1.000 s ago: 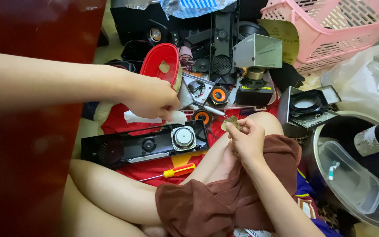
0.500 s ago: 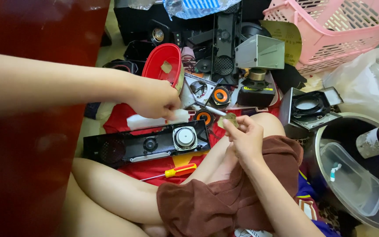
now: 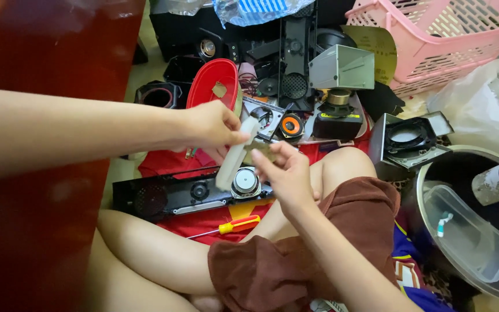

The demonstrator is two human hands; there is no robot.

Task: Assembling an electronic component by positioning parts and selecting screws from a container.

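Observation:
My left hand [image 3: 210, 126] grips a flat cream-coloured plastic piece [image 3: 235, 157] by its upper end, so it hangs slanted above the floor. My right hand [image 3: 284, 173] pinches a small brownish part [image 3: 261, 151] right beside that piece, touching or nearly touching it. Both hands meet above a long black speaker panel [image 3: 186, 193] with a round silver driver [image 3: 245, 182], which lies on a red cloth [image 3: 163, 163] in front of my crossed legs.
A yellow and red screwdriver [image 3: 229, 226] lies by my knee. Behind are a red oval shell [image 3: 212, 84], an orange speaker cone [image 3: 291, 125], a grey metal box [image 3: 342, 68], black speaker housings [image 3: 408, 138], a pink basket [image 3: 446, 34] and a round tub [image 3: 469, 231] holding a clear container.
My left hand has lifted the cream piece off the red cloth and swung it upright toward my right hand. My right hand stayed near my knee with the small part.

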